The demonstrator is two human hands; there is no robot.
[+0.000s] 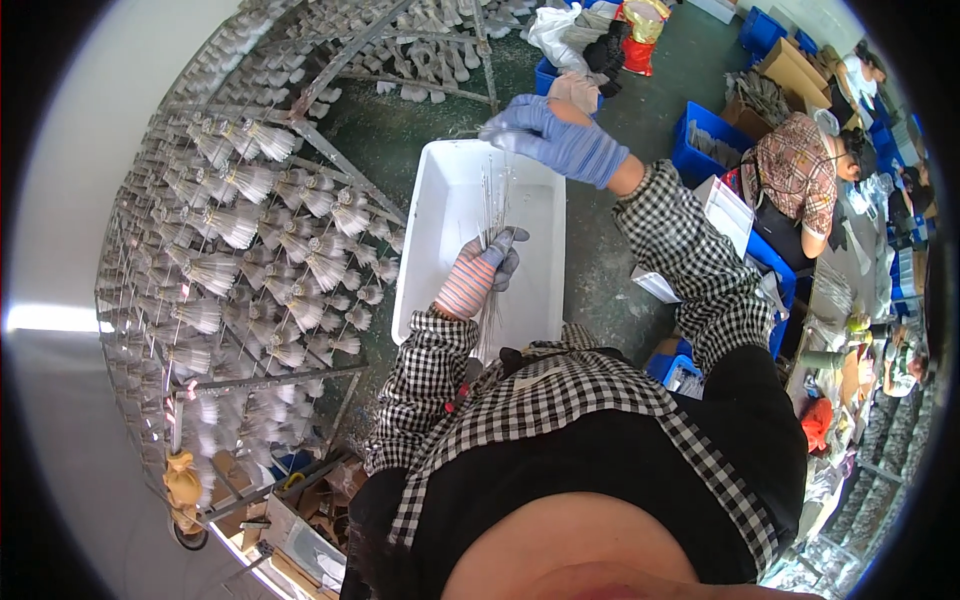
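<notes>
My left hand, in an orange-and-grey striped glove, is closed round a bundle of thin wires. The wires stand up above the fist and hang out below it, over a white plastic tub. Higher up and to the right is my right hand in a blue striped glove, beyond the tub's far edge. Its fingers are drawn together and point left, above the wires' upper ends. Whatever they may pinch is too fine to make out.
A metal rack hung with rows of pale brush-like bundles fills the left side. Blue bins stand to the right, near a seated person in a patterned top. Cardboard boxes lie at the lower left.
</notes>
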